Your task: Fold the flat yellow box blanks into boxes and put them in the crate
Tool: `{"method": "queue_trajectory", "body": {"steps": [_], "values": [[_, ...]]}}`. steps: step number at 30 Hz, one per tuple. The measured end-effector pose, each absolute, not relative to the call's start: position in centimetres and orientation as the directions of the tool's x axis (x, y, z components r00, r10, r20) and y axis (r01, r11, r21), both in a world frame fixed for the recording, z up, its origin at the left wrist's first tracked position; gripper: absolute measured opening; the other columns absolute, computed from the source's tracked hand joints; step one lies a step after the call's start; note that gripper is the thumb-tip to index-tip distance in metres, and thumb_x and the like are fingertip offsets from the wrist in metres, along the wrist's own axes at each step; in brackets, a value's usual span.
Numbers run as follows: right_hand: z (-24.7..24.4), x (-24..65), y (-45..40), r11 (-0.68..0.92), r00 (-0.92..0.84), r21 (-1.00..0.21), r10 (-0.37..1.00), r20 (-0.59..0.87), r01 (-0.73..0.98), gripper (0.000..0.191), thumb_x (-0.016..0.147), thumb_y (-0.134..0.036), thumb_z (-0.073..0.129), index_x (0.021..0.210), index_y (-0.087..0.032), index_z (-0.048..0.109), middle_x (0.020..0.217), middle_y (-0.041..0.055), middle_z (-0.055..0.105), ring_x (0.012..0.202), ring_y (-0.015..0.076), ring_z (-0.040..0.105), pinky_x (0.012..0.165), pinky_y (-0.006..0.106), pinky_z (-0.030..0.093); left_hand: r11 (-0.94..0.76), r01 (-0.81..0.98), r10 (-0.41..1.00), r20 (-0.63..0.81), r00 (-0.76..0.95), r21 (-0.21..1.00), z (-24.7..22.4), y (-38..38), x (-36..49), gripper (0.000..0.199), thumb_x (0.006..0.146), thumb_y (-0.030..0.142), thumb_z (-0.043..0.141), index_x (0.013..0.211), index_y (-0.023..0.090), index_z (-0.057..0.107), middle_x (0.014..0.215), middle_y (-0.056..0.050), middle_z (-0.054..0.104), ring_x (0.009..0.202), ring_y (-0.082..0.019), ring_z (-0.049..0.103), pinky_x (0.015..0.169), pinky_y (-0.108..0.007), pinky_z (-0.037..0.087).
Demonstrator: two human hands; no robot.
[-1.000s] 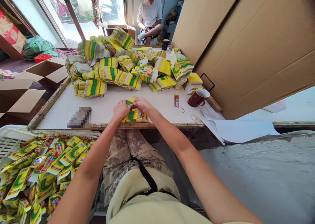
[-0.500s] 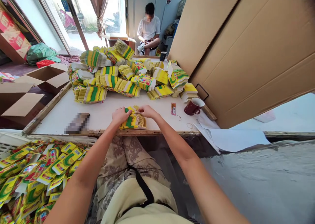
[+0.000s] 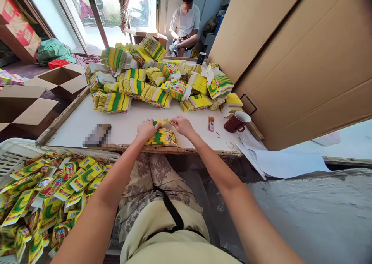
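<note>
A fanned stack of flat yellow-and-green cartons [image 3: 162,137] lies at the table's near edge, in front of my body. My left hand [image 3: 147,129] grips the left side of this stack, its fingers over the top. At the far right corner, my right hand [image 3: 182,125] is closed in a pinch at the end of a carton; the fingertips are small, and the exact edge they hold is hard to make out. Behind both hands rises a heap of similar carton bundles [image 3: 133,81].
A white basket [image 3: 14,150] full of yellow cartons stands at lower left. On the table are a blurred-out phone-like object [image 3: 97,135], a small red packet [image 3: 210,124], a maroon mug [image 3: 236,122] and a rubber band [image 3: 229,144]. Large cardboard [image 3: 279,62] leans at right. A person [image 3: 185,24] sits beyond.
The view has shifted, so the whole scene sits slightly farther right and mostly higher. Both hands stay at the carton stack, with the right hand still pinching at its far right end.
</note>
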State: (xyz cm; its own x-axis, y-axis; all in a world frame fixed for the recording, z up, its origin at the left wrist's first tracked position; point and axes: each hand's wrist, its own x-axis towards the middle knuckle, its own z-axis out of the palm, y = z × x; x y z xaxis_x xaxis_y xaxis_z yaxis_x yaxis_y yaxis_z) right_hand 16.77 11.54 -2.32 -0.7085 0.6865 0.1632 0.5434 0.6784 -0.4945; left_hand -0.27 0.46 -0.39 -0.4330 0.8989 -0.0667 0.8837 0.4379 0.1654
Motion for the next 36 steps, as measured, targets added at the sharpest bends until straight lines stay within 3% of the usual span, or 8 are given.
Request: {"method": "queue_trajectory", "body": {"steps": [12,18,22,30,33,36], "values": [[-2.8,15.9,10.9,0.745,-0.737,-0.332,0.652,0.177,0.579,0.01,0.087,-0.019,0.06,0.091,-0.019,0.069,0.097,0.0074,0.068,0.089,0.0196,0.06,0.071,0.026,0.04,0.434,0.887,0.901,-0.072,-0.428,0.156,-0.6,0.6,-0.4,0.063,0.095,0.063,0.024,0.12,0.018,0.058,0.125,-0.016,0.064,0.115,-0.032,0.058,0.09,-0.041,0.047],[-2.8,14.3,11.8,0.724,-0.714,-0.311,0.679,0.17,0.615,0.017,0.085,-0.025,0.06,0.096,-0.017,0.069,0.092,0.009,0.073,0.082,0.0212,0.063,0.067,0.028,0.037,0.426,0.892,0.904,-0.048,-0.424,0.15,-0.8,0.5,-0.4,0.064,0.096,0.063,0.02,0.12,0.017,0.058,0.124,-0.016,0.063,0.114,-0.032,0.058,0.089,-0.041,0.047],[-2.4,13.7,12.7,0.72,-0.724,-0.317,0.677,0.129,0.617,0.019,0.083,-0.029,0.061,0.088,-0.016,0.074,0.087,0.01,0.076,0.082,0.0213,0.064,0.068,0.027,0.037,0.405,0.902,0.914,-0.045,-0.403,0.147,-0.9,0.5,-0.5,0.066,0.091,0.069,0.029,0.121,0.017,0.056,0.125,-0.016,0.063,0.115,-0.033,0.057,0.089,-0.04,0.047],[-2.3,12.1,13.0,0.617,-0.659,-0.435,0.749,0.069,0.656,0.021,0.076,-0.025,0.061,0.08,-0.013,0.078,0.084,0.0141,0.077,0.084,0.0236,0.066,0.069,0.026,0.039,0.371,0.917,0.928,-0.04,-0.369,0.148,-0.8,0.3,-0.7,0.051,0.094,0.058,0.035,0.119,0.018,0.056,0.124,-0.014,0.063,0.116,-0.031,0.057,0.09,-0.039,0.047],[-3.1,10.9,11.8,0.498,-0.563,-0.535,0.825,0.05,0.682,0.027,0.08,-0.023,0.055,0.085,-0.01,0.077,0.085,0.0168,0.076,0.084,0.0242,0.067,0.068,0.027,0.041,0.38,0.912,0.925,-0.04,-0.379,0.153,-0.8,0.4,-0.6,0.047,0.096,0.052,0.035,0.12,0.017,0.055,0.126,-0.014,0.062,0.117,-0.03,0.057,0.092,-0.039,0.046],[-3.8,9.6,10.6,0.399,-0.551,-0.677,0.834,-0.012,0.619,0.027,0.083,-0.025,0.053,0.086,-0.013,0.077,0.076,0.0105,0.075,0.074,0.0211,0.067,0.063,0.025,0.043,0.395,0.905,0.919,-0.044,-0.393,0.157,-0.7,0.4,-0.6,0.046,0.097,0.05,0.035,0.122,0.016,0.054,0.127,-0.015,0.061,0.118,-0.03,0.056,0.093,-0.039,0.046]]}}
